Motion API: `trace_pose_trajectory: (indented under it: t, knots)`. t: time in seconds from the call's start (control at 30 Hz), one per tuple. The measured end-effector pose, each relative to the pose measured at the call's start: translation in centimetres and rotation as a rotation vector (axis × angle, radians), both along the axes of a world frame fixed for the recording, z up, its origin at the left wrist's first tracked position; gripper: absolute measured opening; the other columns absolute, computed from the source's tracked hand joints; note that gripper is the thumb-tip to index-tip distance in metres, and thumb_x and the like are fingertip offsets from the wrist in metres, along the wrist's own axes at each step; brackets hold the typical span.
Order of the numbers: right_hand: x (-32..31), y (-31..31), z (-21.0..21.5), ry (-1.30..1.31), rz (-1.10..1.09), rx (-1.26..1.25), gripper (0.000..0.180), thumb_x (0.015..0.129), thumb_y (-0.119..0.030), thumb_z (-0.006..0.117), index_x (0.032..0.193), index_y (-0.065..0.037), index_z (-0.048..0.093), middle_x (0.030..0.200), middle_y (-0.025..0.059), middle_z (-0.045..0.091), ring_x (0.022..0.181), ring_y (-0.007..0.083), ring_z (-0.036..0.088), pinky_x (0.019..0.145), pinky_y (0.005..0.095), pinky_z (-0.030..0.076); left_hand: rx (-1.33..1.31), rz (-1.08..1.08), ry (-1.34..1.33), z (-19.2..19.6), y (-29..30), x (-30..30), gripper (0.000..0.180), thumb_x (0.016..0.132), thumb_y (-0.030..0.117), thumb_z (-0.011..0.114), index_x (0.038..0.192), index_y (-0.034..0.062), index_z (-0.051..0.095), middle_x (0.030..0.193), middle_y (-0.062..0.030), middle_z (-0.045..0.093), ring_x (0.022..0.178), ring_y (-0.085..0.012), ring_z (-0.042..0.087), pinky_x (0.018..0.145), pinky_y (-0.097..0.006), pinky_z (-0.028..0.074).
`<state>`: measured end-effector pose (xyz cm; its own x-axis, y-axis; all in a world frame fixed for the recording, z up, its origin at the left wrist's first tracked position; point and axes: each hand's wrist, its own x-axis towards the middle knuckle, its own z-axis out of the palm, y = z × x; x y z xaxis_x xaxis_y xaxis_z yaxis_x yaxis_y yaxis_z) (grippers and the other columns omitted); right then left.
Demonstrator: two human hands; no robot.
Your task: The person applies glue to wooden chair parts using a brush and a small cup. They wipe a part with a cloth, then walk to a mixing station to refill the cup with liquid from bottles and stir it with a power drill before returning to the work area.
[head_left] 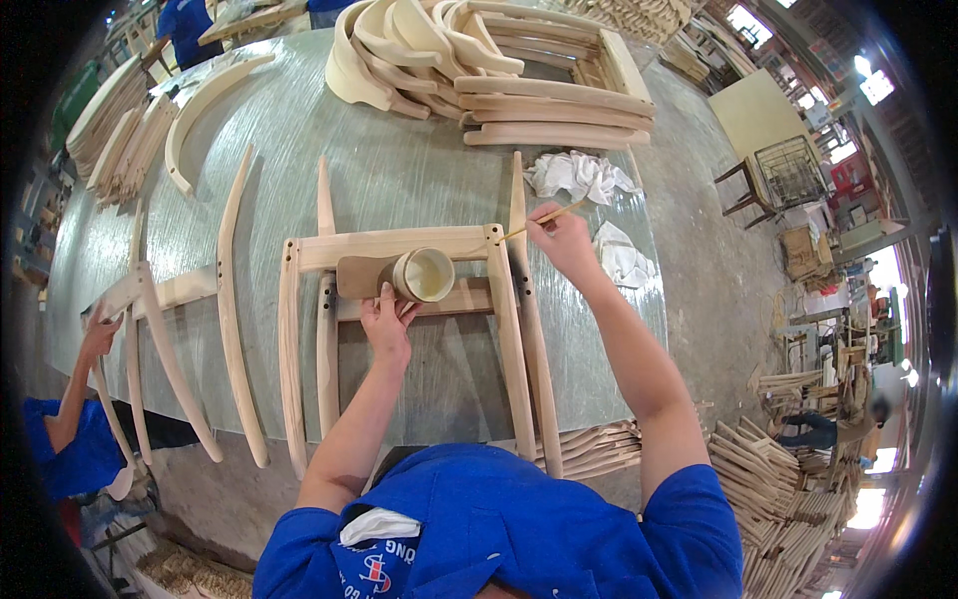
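My left hand (387,327) is closed around the lower side of a round cup (427,276) with pale, cream-coloured liquid inside. A brown piece (361,278) shows just left of the cup; whether the two are joined I cannot tell. In my right hand (561,243) is a thin wooden stick (515,234), pinched between the fingers. Its tip is close to the dark holes at the right corner of a pale wooden chair frame (399,245). The cup is over this frame, which lies on the table. Behind it, a second frame's legs (324,205) show.
A shiny grey-green table (429,170) carries stacked curved chair parts (399,50), rectangular frames (559,95) and crumpled white cloths (579,178). On the left, a co-worker's hand (98,334) holds another frame (160,290). Wooden pieces (763,479) are piled at the right.
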<state>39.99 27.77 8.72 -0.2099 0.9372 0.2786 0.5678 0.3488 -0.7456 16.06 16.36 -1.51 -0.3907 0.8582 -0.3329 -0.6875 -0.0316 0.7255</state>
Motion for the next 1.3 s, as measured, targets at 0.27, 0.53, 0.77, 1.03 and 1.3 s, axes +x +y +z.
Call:
trace_pose_trajectory:
  t: [0.27, 0.53, 0.77, 1.03, 1.3]
  knots:
    - [-0.7, 1.3, 0.9, -0.008, -0.016, 0.009, 0.013, 0.077, -0.012, 0.061, 0.080, 0.001, 0.058, 0.072, 0.0106, 0.061, 0.065, 0.0189, 0.058, 0.064, 0.0295, 0.047, -0.044, -0.011, 0.000, -0.5, 0.0, -0.3, 0.026, 0.092, 0.020, 0.050, 0.112, 0.0056, 0.042, 0.100, -0.0092, 0.055, 0.086, -0.0195, 0.061, 0.070, -0.037, 0.056]
    - [-2.4, 2.2, 0.3, -0.150, 0.134, 0.049, 0.013, 0.077, -0.012, 0.058, 0.077, 0.001, 0.057, 0.069, 0.0155, 0.059, 0.066, 0.0295, 0.059, 0.062, 0.0348, 0.047, -0.031, 0.003, -0.012, -0.5, -0.2, -0.4, 0.026, 0.092, 0.020, 0.051, 0.112, 0.0058, 0.042, 0.097, -0.0083, 0.056, 0.084, -0.0184, 0.061, 0.068, -0.036, 0.057]
    - [-2.6, 3.1, 0.8, -0.242, 0.137, 0.028, 0.015, 0.079, -0.015, 0.056, 0.077, 0.000, 0.056, 0.066, 0.0165, 0.058, 0.065, 0.0332, 0.058, 0.059, 0.0377, 0.046, -0.041, -0.012, 0.002, -0.3, -0.3, -0.2, 0.025, 0.092, 0.021, 0.051, 0.111, 0.0067, 0.044, 0.096, -0.0080, 0.057, 0.083, -0.0178, 0.061, 0.068, -0.035, 0.057]
    - [-1.6, 2.3, 1.7, -0.091, 0.056, -0.027, 0.015, 0.079, -0.013, 0.060, 0.079, 0.001, 0.056, 0.062, 0.0105, 0.055, 0.054, 0.0177, 0.052, 0.055, 0.0295, 0.043, -0.053, 0.007, 0.019, -0.2, -0.6, -0.1, 0.025, 0.092, 0.020, 0.050, 0.112, 0.0067, 0.044, 0.099, -0.0091, 0.056, 0.085, -0.0192, 0.060, 0.070, -0.037, 0.056]
    - [-1.9, 2.0, -0.1, -0.343, 0.133, -0.016, 0.024, 0.081, -0.023, 0.054, 0.076, 0.001, 0.055, 0.071, 0.0197, 0.059, 0.070, 0.0376, 0.057, 0.065, 0.0445, 0.045, -0.023, -0.056, 0.056, 0.4, -0.7, 0.8, 0.024, 0.092, 0.018, 0.049, 0.113, 0.0066, 0.043, 0.101, -0.0089, 0.056, 0.086, -0.0187, 0.060, 0.070, -0.038, 0.056]
